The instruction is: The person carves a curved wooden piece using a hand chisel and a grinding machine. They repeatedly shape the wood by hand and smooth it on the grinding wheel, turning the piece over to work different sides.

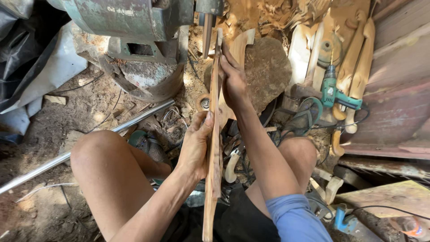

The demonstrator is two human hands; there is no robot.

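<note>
Beyond the held plank (214,134), a green machine (134,27) looms.

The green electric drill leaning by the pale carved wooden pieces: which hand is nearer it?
Right. The right hand grips the long thin wooden board high up, left of the green electric drill; the left hand holds it lower, farther away.

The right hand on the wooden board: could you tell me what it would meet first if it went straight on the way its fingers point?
Likely the steel rod hanging from the green machine. The right hand points up the board toward it, though depth is unclear.
</note>
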